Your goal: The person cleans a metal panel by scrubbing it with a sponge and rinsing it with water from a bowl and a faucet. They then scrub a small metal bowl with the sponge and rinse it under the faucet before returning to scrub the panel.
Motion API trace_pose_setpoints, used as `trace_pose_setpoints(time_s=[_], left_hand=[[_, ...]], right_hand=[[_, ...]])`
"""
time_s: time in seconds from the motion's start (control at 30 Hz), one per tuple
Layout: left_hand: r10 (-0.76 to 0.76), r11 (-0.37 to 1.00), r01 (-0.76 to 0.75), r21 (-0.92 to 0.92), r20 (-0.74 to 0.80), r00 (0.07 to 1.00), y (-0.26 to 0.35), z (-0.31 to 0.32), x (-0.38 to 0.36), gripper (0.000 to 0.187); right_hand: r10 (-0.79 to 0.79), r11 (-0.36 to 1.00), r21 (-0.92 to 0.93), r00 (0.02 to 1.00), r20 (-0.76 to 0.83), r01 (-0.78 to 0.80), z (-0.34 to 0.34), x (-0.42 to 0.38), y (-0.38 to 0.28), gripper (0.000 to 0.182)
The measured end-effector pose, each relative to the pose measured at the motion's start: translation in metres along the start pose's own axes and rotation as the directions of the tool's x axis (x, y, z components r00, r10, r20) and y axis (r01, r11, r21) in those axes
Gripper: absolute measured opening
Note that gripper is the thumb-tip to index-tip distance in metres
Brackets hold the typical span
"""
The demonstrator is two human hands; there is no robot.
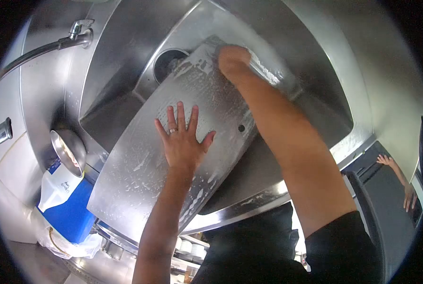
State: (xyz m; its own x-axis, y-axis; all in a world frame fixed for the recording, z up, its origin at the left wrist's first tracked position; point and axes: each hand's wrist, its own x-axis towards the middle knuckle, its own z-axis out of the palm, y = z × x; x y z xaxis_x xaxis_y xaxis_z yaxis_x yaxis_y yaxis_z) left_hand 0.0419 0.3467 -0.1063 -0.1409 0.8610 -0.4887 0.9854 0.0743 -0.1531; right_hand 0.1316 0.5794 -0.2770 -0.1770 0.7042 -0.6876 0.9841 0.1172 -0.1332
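Note:
A large wet metal panel (140, 158), streaked with suds, lies tilted in the stainless-steel sink (315, 64) and reaches over its front rim. My left hand (183, 142) rests flat on the panel, fingers spread, a ring on one finger. My right arm stretches across to the panel's far end, where my right hand (234, 57) is bent down against the surface. The fingers of that hand are hidden, and whether they hold anything does not show. White foam lies beside it. A small dark hole (241, 128) pierces the panel near its right edge.
A round drain opening (169, 65) shows beside the panel. On the left are a hose tap (76, 38), a metal bowl (69, 151) and a blue-and-white container (72, 199). A dark glossy surface (387, 199) at right reflects hands.

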Motion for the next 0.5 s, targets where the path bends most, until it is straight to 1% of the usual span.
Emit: trace_pose_setpoints(time_s=[0.07,0.1,0.17,0.23,0.27,0.33,0.4,0.47,0.5], left_hand=[[-0.005,1.0,0.004,0.012,0.025,1.0,0.0,-0.001,-0.008,0.083],[-0.01,1.0,0.01,0.01,0.015,1.0,0.0,-0.002,-0.004,0.083],[-0.011,1.0,0.011,0.0,0.013,1.0,0.003,-0.002,-0.006,0.083],[-0.009,1.0,0.009,-0.003,-0.014,1.0,0.001,-0.002,-0.003,0.083],[-0.006,1.0,0.007,-0.012,0.002,1.0,0.002,-0.002,-0.007,0.083],[-0.006,1.0,0.006,-0.022,0.009,1.0,0.0,-0.004,-0.003,0.082],[0.0,1.0,0.0,-0.027,0.011,1.0,0.0,-0.005,-0.004,0.082],[0.002,0.999,-0.002,-0.033,0.008,1.0,-0.001,-0.003,-0.002,0.082],[0.004,0.999,-0.003,-0.035,0.003,1.0,-0.001,-0.001,-0.001,0.082]], right_hand=[[-0.125,0.992,-0.038,0.973,-0.195,0.12,-0.011,-0.018,-0.015,0.027],[-0.125,0.992,-0.002,0.971,-0.205,0.127,-0.008,-0.017,-0.011,0.026],[-0.118,0.989,0.061,0.972,-0.201,0.133,0.016,-0.023,0.016,0.026],[-0.072,0.993,-0.091,0.996,0.06,0.077,0.024,-0.05,0.061,0.027],[0.032,0.996,-0.082,0.993,0.114,-0.022,0.031,-0.066,0.084,0.028],[0.096,0.991,-0.115,0.968,0.232,-0.071,0.014,-0.077,0.09,0.03],[0.041,0.982,-0.185,0.919,0.392,0.035,-0.011,-0.076,0.085,0.031],[-0.12,0.988,-0.077,0.974,0.193,0.137,-0.007,-0.06,0.072,0.031],[-0.088,0.995,-0.031,0.983,0.16,0.094,-0.014,-0.049,0.052,0.031]])
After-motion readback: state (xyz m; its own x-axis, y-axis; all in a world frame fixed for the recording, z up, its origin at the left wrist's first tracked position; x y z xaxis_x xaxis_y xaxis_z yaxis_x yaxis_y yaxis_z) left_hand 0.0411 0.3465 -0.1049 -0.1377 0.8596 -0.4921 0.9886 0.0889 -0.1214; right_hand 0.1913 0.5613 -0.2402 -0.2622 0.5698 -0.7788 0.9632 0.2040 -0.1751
